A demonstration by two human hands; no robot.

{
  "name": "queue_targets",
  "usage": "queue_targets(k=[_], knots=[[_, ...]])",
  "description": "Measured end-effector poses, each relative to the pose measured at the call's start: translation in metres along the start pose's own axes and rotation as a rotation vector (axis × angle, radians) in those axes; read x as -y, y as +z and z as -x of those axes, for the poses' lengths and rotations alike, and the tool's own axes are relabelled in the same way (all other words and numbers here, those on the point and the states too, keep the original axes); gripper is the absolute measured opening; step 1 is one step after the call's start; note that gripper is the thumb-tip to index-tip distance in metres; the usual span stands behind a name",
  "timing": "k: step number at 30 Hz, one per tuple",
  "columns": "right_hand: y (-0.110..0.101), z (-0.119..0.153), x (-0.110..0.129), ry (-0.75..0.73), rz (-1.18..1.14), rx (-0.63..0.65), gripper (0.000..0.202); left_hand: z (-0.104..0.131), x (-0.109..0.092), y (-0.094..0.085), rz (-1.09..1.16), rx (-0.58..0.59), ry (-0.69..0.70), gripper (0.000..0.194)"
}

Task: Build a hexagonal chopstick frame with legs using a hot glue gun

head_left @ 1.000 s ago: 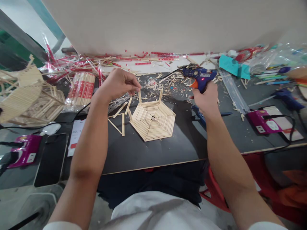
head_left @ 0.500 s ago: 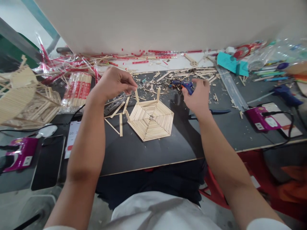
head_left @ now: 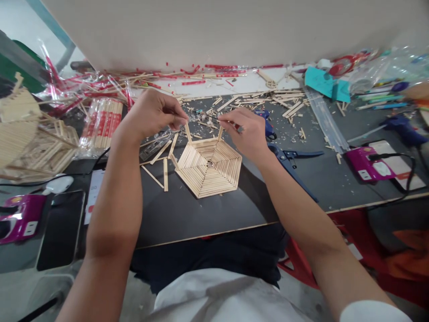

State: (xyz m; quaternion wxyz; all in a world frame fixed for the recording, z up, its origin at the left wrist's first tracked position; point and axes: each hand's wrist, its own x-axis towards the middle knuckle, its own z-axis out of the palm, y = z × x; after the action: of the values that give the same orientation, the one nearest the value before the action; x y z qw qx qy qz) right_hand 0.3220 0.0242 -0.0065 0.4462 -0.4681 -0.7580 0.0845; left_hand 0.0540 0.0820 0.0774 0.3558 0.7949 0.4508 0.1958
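Observation:
A hexagonal panel of wooden sticks lies flat on the dark table, its sticks laid in rings around a small central hole. Short posts rise from its edge, one of them a left corner post. My left hand pinches the top of the back-left post. At the back-right post, my right hand closes thumb and fingers on the tip. Behind that hand lies a blue glue gun, partly hidden. Loose cut sticks rest left of the panel.
Blue-handled pliers lie right of my right forearm. Stick scraps litter the back. Wrapped chopsticks and a stick-built model stand left. Purple power strips sit at both sides; a phone lies front left.
My right hand has let go of the glue gun and moved left to the back-right post. My left hand stays at the back-left post. The view has shifted slightly.

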Motion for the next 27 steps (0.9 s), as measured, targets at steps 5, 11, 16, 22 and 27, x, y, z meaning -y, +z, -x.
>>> queue_targets(k=[5, 11, 16, 22, 27], knots=[[-0.002, -0.001, 0.000, 0.050, 0.013, -0.023, 0.021, -0.003, 0.002, 0.001, 0.008, -0.043, 0.025, 0.017], [0.000, -0.002, 0.000, 0.043, 0.035, -0.013, 0.022, -0.003, 0.003, 0.001, 0.004, -0.049, 0.023, 0.011], [0.001, 0.000, -0.004, 0.015, 0.024, -0.034, 0.027, -0.001, 0.000, 0.001, 0.004, -0.045, 0.020, 0.014], [0.002, 0.002, -0.011, -0.041, 0.040, -0.042, 0.036, 0.000, -0.002, 0.001, 0.001, -0.055, -0.004, 0.015], [-0.012, 0.004, -0.013, 0.042, 0.104, -0.114, 0.042, 0.000, -0.002, 0.001, 0.031, -0.051, -0.007, 0.008]])
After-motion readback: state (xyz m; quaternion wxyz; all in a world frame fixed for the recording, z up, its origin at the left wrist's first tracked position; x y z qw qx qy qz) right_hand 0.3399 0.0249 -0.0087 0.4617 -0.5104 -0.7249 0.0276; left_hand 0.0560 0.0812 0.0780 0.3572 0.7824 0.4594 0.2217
